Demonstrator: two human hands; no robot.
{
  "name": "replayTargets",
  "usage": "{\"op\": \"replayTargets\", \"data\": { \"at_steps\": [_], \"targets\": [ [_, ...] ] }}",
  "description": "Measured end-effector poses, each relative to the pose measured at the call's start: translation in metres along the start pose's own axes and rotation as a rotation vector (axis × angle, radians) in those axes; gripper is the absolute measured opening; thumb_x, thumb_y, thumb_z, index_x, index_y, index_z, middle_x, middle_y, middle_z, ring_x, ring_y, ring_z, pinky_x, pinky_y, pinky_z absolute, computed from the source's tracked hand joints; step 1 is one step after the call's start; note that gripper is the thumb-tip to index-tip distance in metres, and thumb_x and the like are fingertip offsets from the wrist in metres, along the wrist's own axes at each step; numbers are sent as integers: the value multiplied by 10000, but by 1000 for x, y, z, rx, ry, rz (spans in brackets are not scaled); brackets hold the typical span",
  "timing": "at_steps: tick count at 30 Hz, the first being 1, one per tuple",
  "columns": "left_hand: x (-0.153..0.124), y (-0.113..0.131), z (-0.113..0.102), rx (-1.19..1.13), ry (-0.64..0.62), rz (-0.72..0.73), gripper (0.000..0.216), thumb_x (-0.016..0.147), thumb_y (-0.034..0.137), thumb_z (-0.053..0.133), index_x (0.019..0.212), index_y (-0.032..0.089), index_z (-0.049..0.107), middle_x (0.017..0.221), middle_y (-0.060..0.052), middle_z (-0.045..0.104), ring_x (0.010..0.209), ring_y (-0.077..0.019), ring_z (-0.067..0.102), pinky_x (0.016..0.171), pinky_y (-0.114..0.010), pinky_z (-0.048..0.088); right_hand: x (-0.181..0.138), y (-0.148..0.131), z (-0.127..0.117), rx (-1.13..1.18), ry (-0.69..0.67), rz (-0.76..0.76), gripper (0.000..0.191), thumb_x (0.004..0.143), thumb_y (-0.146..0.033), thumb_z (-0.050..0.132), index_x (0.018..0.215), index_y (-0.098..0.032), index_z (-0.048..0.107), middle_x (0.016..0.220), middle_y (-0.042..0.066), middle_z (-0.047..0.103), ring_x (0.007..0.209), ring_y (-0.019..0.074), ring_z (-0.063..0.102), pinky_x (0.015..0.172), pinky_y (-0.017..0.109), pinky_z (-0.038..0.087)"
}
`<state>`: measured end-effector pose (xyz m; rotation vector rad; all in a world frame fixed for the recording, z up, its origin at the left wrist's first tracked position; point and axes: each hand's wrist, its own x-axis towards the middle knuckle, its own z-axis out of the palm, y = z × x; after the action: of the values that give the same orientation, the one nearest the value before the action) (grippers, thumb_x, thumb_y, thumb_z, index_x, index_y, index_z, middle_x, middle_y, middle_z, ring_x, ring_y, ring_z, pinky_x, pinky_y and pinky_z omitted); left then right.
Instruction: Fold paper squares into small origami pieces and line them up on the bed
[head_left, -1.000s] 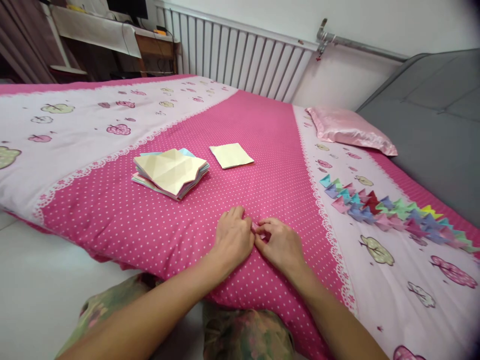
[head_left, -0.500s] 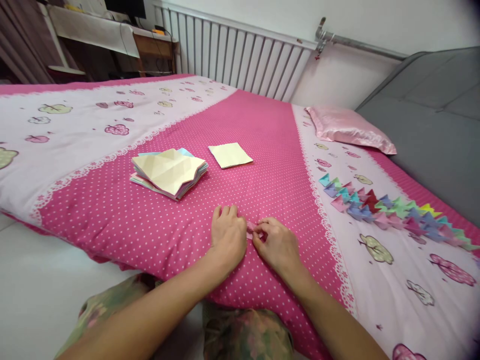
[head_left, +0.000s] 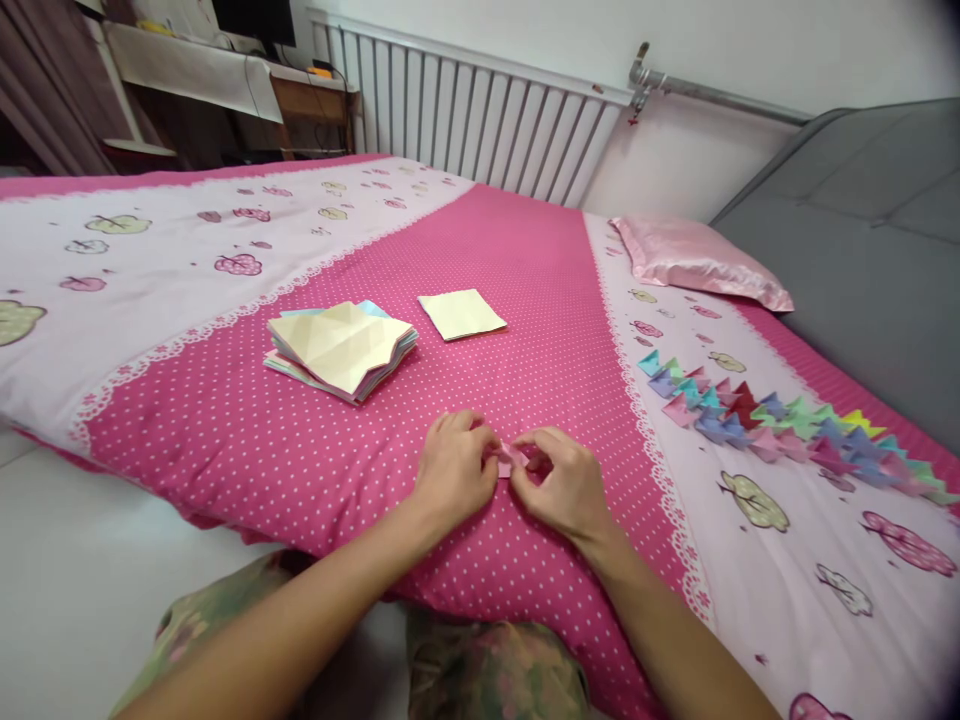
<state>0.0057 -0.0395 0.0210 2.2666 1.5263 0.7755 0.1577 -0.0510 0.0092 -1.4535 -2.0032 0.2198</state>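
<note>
Between my two hands is a small folded piece of pink paper (head_left: 506, 462), low over the dotted bedspread. My left hand (head_left: 456, 462) pinches its left side with thumb and forefinger. From the other side, the fingertips of my right hand (head_left: 561, 480) pinch its right part. Fingers cover much of the paper, so its exact folded shape is hard to make out. Beyond my left hand lies a stack of creased paper sheets (head_left: 341, 345), pale yellow on top. A flat pile of square pale yellow paper (head_left: 463, 314) rests farther back, right of that stack.
Rows of small folded paper boats (head_left: 787, 415) in many colours stand on the bed's right side. A pink satin pillow (head_left: 701, 260) lies behind them by the grey headboard (head_left: 862, 200). The bedspread (head_left: 525, 240) reaches back to a white radiator (head_left: 465, 110). A desk (head_left: 315, 95) stands back left.
My left hand has turned, bringing its thumb and forefinger onto the pink paper's left side. My right hand has shifted slightly, and more of the paper shows between them.
</note>
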Motion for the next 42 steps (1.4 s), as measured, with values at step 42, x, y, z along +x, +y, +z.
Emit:
{"op": "replayTargets", "data": {
  "at_steps": [42],
  "targets": [
    [16,-58,13,255,268,40,359,803,305,337,961,120,602,1103,-128,599,1048,-236,539,957,-366,391,-39,144,-111,119,296,414,199,743,-249,525,860,-167,664,828,46,697,571,131,606,566,251,488]
  ]
}}
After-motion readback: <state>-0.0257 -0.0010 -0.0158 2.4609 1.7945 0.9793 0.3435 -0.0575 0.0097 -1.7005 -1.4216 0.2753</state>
